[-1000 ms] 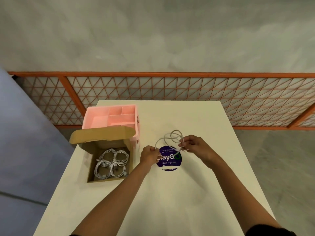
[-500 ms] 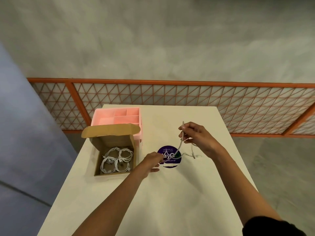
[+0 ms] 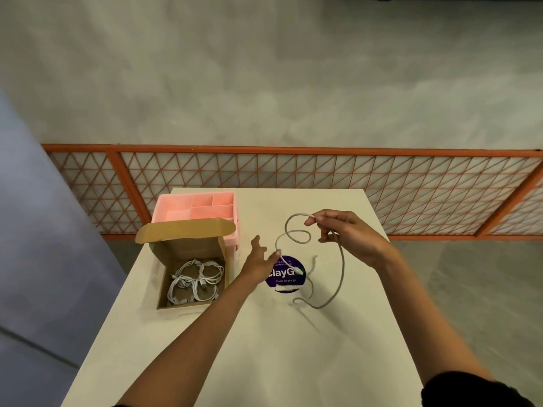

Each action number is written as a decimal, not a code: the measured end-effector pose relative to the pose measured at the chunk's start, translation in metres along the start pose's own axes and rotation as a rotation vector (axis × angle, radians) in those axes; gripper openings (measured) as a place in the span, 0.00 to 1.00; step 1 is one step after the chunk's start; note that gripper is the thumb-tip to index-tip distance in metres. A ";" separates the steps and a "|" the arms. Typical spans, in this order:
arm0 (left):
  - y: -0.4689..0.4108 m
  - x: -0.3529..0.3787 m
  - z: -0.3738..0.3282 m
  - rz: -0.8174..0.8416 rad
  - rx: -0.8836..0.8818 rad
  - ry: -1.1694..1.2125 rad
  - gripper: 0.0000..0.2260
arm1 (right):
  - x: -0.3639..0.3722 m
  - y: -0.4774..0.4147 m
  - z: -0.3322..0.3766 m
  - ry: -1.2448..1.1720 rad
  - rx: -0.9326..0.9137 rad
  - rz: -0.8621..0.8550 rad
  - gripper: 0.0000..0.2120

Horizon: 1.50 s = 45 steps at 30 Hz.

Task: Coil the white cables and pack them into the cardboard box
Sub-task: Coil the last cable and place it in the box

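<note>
Above the tabletop (image 3: 293,348), with right grip (image 3: 349,236) pinching the white cable (image 3: 343,268) and left grip (image 3: 258,259) spread empty, could tangle if loops spring.

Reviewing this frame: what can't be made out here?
Head view:
- Number of coils in the box: they overlap and are too small.
- Whether the left hand touches the cable: blurred.
- Text on the sticker: partly covered by left hand and cable.
- Front of the organizer: behind the box flap.
</note>
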<state>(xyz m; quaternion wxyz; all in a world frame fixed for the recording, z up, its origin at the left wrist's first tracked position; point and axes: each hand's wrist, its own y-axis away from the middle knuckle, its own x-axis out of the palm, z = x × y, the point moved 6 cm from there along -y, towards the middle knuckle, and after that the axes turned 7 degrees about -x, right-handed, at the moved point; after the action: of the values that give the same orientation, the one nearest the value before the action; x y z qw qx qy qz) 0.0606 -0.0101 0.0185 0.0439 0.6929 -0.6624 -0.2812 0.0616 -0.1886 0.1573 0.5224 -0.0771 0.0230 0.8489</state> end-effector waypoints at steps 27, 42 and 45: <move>0.041 -0.005 -0.050 0.525 0.075 0.520 0.13 | 0.008 -0.010 -0.044 0.240 0.040 -0.088 0.11; 0.060 -0.020 -0.071 0.600 0.202 0.780 0.16 | 0.066 -0.001 -0.080 0.257 0.293 0.119 0.06; 0.050 -0.024 -0.068 0.554 0.236 0.838 0.17 | 0.077 0.008 -0.077 0.321 0.389 0.245 0.07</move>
<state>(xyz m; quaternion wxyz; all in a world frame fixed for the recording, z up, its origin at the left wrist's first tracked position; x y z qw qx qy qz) 0.0473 -0.0148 0.1055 0.2999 0.5448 -0.7739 0.1197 0.0283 -0.1338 0.0687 0.4104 -0.1056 0.2772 0.8623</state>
